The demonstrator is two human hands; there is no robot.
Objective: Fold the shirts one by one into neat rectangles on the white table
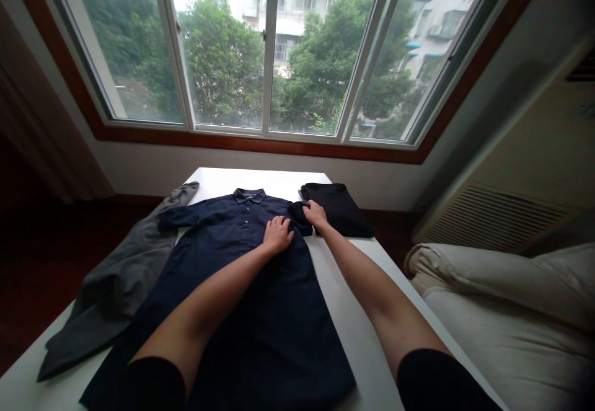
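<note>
A dark navy polo shirt [260, 336] lies front side up, its collar toward the window and its hem toward me. My left hand [277, 235] rests on the shirt's upper chest, right of the button placket, fingers spread. At the shirt's right sleeve is my right hand [316, 214], its fingers closed on the sleeve fabric, which is bunched there. The other sleeve stretches out to the left, over part of a grey garment [121, 274].
The white table [260, 178] stands below a window. A folded black garment [346, 209] lies at its right back edge, just beyond my right hand. To the right of the table is a pale cushioned seat [502, 312]. A curtain hangs at the left.
</note>
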